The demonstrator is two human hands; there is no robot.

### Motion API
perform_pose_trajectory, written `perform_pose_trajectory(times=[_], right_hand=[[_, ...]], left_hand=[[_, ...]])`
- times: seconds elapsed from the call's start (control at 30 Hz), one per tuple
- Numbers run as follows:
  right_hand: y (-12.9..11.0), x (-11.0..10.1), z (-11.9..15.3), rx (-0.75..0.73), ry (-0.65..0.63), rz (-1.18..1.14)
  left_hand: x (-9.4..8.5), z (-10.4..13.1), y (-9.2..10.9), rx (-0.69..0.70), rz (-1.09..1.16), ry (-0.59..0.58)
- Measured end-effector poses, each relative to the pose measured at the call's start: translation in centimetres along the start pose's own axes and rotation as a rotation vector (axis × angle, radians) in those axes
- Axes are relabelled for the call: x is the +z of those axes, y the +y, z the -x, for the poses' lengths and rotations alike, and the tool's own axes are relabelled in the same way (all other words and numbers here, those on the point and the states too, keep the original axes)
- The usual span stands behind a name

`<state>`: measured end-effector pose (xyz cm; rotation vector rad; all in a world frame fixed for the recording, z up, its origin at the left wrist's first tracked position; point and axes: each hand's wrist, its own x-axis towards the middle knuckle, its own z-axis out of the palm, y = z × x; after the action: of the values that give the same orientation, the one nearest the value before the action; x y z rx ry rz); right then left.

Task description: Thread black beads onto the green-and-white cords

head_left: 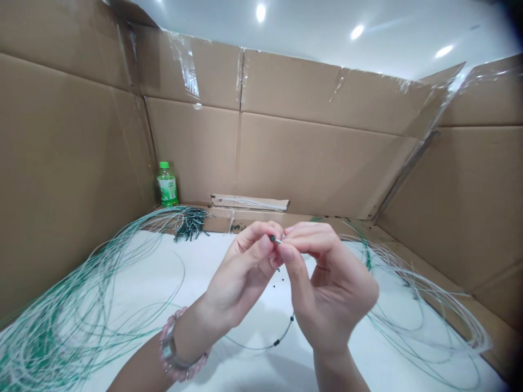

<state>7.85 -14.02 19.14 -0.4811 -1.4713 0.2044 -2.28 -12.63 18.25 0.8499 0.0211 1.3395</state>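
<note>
My left hand [243,275] and my right hand [329,277] meet at the middle of the view, fingertips almost touching. Between my left thumb and forefinger is a small dark bead-like piece [272,238]. A thin pale wire [279,241] runs from it into the pinch of my right thumb and forefinger. Whether the wire passes through the piece is hidden by my fingers. Below my hands curves a thin wire [253,348] carrying two small black pieces [277,342]; its link to the held wire is hidden.
On the left lies a large bundle of green and white wires [69,310], with dark ends [191,222]. More loose wires [441,305] curl at the right. A green bottle [167,188] stands in the back corner. Cardboard walls [318,158] surround the white surface [196,267]. Tiny black pieces [274,286] are scattered.
</note>
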Motion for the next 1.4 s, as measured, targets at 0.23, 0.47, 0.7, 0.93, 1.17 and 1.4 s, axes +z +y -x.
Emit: perform_pose_trajectory(times=[0.23,0.47,0.7,0.93,1.17,1.4], right_hand=[[0.1,0.1,-0.2,-0.036,0.007,0.02],[0.8,0.4,0.0,-0.123,0.04,0.048],[0.7,0.0,-0.3,-0.033,0.014,-0.023],[1.1,-0.1,-0.4,-0.11,0.019,-0.092],[1.1,0.2,-0.3,-0.135,0.029,-0.116],[0.4,-0.4,-0.8,-0.101,0.033,0.037]], left_hand=[[0.2,0.0,0.0,0.004,-0.018,0.039],[0.4,-0.1,-0.4,0.142,-0.131,0.102],[-0.6,-0.4,0.4,0.239,-0.331,-0.02],[-0.9,-0.6,0.8,0.311,-0.472,-0.031],[-1.0,-0.6,0.8,0.31,-0.512,-0.054],[-1.0,-0.3,1.2,0.484,-0.696,0.001]])
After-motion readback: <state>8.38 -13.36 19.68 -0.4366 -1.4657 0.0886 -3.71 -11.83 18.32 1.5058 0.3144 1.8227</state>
